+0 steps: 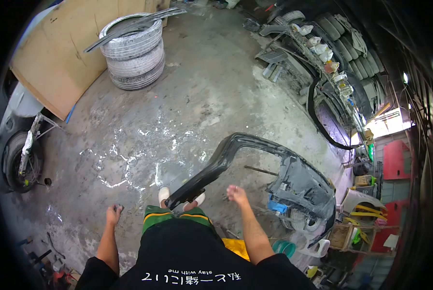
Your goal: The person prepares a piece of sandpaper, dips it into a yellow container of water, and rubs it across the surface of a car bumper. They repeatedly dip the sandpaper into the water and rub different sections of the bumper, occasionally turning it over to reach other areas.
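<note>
My left hand [113,214] hangs low over the floor to the left of my legs, its fingers curled around a small dark thing too small to make out. My right hand [236,194] is in the air, loosely bent with fingers apart and no visible object in it. Closest to it is a large car bumper [248,139], black along its curved arm and dull grey at its wide right end. One tip of the bumper rests between my feet. Neither hand appears to touch the bumper. A blue piece [277,205] sits by its grey part.
Stacked tires [135,58] carry dark trim strips [129,30] at the upper left, beside a wooden board [64,53]. A car wheel [21,162] stands at the left. Shelving with car parts [332,72] lines the right. A green bucket [284,248] is near my right arm.
</note>
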Demonstrator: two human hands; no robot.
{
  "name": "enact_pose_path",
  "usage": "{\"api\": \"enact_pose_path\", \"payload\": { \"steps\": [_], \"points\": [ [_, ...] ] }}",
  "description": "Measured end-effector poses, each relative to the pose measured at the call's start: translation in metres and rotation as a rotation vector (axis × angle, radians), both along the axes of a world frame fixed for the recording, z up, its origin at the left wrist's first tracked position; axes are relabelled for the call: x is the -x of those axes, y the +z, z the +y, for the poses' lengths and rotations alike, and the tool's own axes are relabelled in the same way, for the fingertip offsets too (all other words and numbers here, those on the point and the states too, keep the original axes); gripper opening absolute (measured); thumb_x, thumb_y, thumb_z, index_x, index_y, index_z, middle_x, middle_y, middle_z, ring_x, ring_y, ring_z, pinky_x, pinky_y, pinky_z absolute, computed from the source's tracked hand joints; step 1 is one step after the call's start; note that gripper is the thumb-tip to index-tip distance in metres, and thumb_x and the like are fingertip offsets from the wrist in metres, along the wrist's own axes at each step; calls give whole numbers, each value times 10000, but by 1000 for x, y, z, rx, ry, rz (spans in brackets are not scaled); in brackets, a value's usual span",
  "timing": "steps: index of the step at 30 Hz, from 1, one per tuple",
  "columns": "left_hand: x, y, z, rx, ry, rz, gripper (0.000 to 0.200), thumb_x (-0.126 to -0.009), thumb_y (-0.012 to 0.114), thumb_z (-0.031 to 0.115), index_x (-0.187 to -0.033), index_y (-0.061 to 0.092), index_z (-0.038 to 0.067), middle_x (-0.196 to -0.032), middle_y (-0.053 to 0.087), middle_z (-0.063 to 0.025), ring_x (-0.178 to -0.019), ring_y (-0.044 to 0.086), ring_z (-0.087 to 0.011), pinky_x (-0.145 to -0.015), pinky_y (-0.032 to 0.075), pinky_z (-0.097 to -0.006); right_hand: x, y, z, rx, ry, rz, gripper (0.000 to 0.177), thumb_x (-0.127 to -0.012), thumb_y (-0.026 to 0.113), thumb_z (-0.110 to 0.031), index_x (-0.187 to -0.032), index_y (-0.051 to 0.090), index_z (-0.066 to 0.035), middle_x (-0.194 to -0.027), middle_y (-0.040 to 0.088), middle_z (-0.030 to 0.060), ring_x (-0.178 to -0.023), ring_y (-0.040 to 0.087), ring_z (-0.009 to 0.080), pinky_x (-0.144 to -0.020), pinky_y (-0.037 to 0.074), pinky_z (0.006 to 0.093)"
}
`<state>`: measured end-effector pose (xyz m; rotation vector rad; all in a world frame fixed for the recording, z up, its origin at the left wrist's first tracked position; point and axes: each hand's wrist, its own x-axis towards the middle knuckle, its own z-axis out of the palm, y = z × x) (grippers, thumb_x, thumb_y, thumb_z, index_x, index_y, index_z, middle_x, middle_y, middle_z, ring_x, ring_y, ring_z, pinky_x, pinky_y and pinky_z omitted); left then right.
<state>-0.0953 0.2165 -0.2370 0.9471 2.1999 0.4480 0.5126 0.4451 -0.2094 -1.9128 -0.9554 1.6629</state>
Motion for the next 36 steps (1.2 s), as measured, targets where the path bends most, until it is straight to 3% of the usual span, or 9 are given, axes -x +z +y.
{"api": "enact_pose_path", "payload": {
  "steps": [2,4,7,12,19,25,28,32,36],
  "points": [
    [0,9,29,7,86,-149,474,-879,698,332,-1093,644,-88,-1047,691,-275,-1007,668,-413,-874,515,-444,-17,-8,-51,86,84,-9,301,-884,760,-242,-1135,667,-103,-911,687,0,-793,671,151,-668,559,320],
    [16,-34,44,-110,-112,51,481,-864,726,336,-1122,636,-59,-1021,697,-250,-962,678,-370,-860,522,-423,-32,-17,-107,141,195,-71,225,-896,742,-255,-1067,693,-116,-860,685,0,-743,665,147,-650,549,303],
    [7,-17,72,-101,-107,-39,503,-827,773,343,-1123,628,-38,-995,696,-227,-929,677,-341,-852,526,-409,-39,-18,-195,325,11,-52,138,-898,629,-156,-979,710,-79,-815,686,27,-655,627,136,-578,532,289],
    [-4,0,90,-29,-180,-55,511,-761,838,311,-1082,633,-30,-972,696,-219,-918,679,-342,-849,527,-401,-43,-14,-269,503,-92,-36,257,-891,511,-93,-1044,711,-42,-912,712,78,-694,658,174,-618,560,299],
    [11,-38,75,-20,-230,-62,489,-721,863,270,-1034,655,-43,-955,705,-217,-906,686,-342,-836,534,-412,-38,-13,-243,385,-192,28,218,-939,563,-125,-1095,683,-32,-945,712,77,-742,672,170,-643,566,300],
    [15,-28,82,-131,-212,-39,421,-764,820,253,-985,664,-69,-921,701,-244,-888,691,-366,-809,530,-428,-18,8,-178,199,-183,14,317,-945,688,-299,-1141,662,-52,-1003,711,46,-816,693,167,-712,566,298],
    [36,-81,81,-181,-207,-25,414,-783,801,251,-989,661,-81,-953,694,-267,-917,682,-387,-817,525,-434,-18,10,-165,165,-157,34,313,-955,678,-297,-1154,660,-56,-1027,715,44,-841,696,166,-725,565,300],
    [19,-48,85,-110,-190,35,441,-806,787,263,-1022,652,-97,-1066,651,-323,-1001,629,-454,-874,503,-469,-25,19,-167,191,-116,-23,292,-967,664,-273,-1167,657,-60,-1062,716,52,-876,699,169,-767,565,314],
    [25,-125,66,-70,-184,23,472,-834,757,283,-1078,633,-102,-1118,618,-342,-1036,607,-469,-913,490,-477,-33,24,-174,191,-147,7,328,-963,677,-300,-1189,651,-64,-1069,715,61,-896,699,175,-797,564,326]
  ]
}}
